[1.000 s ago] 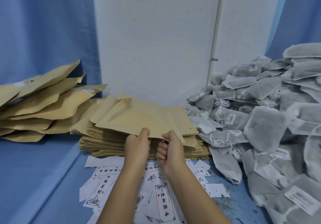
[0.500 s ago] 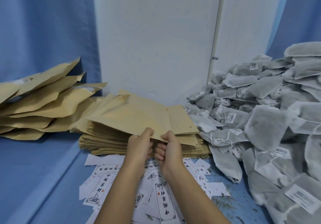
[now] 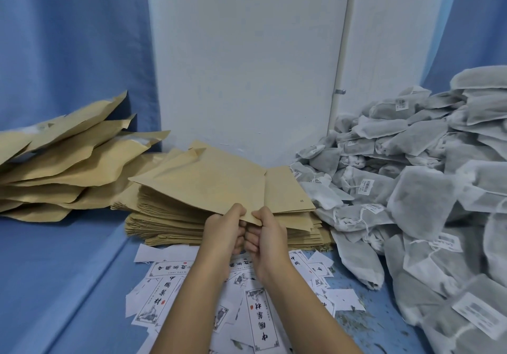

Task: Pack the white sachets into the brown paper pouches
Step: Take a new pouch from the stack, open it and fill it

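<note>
Both hands [image 3: 225, 233] [image 3: 267, 237] pinch one brown pouch [image 3: 208, 186] over Chinese-printed labels [image 3: 260, 318].

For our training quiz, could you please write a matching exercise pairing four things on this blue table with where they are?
1 raised flat brown paper pouch
2 white mesh sachets
3 printed white paper labels
4 bulging brown paper pouches

A stacked at far left
B pinched by left hand and right hand
C heaped at right
D scattered under the forearms

Pairs: 1-B, 2-C, 3-D, 4-A
</note>
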Demonstrator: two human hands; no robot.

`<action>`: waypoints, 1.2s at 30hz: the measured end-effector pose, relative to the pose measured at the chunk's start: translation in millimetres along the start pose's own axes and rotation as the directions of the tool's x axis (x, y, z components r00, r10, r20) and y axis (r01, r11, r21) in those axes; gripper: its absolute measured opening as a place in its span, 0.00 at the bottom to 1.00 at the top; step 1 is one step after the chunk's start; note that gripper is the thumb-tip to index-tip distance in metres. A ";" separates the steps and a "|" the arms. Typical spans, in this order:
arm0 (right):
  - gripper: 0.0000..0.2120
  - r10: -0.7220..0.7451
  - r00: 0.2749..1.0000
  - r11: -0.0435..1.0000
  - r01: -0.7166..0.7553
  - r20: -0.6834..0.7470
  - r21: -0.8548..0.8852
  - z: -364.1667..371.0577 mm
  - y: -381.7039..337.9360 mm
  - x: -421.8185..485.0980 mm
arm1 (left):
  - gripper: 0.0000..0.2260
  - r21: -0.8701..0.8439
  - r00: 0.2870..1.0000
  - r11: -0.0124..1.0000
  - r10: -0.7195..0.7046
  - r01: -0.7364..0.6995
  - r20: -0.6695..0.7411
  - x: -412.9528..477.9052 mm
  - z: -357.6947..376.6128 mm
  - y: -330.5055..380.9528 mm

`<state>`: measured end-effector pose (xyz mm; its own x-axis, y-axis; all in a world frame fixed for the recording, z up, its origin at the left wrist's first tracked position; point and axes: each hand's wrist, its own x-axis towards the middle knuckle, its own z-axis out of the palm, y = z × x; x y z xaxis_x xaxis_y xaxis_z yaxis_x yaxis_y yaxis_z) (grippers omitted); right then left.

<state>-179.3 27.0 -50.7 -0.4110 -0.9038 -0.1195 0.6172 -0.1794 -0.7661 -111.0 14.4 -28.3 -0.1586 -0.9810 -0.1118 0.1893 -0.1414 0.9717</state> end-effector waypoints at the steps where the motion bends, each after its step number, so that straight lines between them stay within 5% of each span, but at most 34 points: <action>1: 0.10 0.005 1.000 1.000 -0.005 0.003 -0.014 0.2 -0.1 -0.6 | 0.13 0.006 1.000 1.000 -0.001 0.001 0.008 -0.8 1.4 -0.5; 8: 0.14 0.050 0.998 0.967 -0.038 0.042 -0.250 1.1 1.0 -4.9 | 0.13 -0.022 0.997 0.999 0.040 -0.041 -0.069 1.9 0.5 -6.3; 14: 0.13 0.087 0.996 0.996 -0.088 0.028 0.025 -0.9 -2.9 -0.7 | 0.14 0.001 0.988 0.997 0.078 -0.078 -0.135 4.3 0.4 -3.6; 23: 0.09 0.024 1.000 0.999 -0.024 0.000 -0.024 1.0 3.3 -3.8 | 0.15 -0.011 0.996 0.997 0.071 -0.072 -0.045 3.4 0.4 -4.0; 29: 0.09 -0.052 0.987 0.998 0.058 -0.155 0.032 2.8 5.0 -3.4 | 0.13 -0.056 0.981 0.993 0.097 -0.108 -0.169 6.1 -2.2 -3.4; 36: 0.16 -0.004 0.994 1.000 0.004 -0.113 -0.002 3.4 0.6 -5.4 | 0.17 0.072 0.999 0.997 0.036 -0.033 -0.038 1.4 -0.4 -7.9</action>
<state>-174.5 30.5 -48.4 -0.4863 -0.8535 -0.1869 0.6144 -0.1819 -0.7677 -112.3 14.2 -36.2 -0.1149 -0.9898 -0.0848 0.1245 -0.0990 0.9873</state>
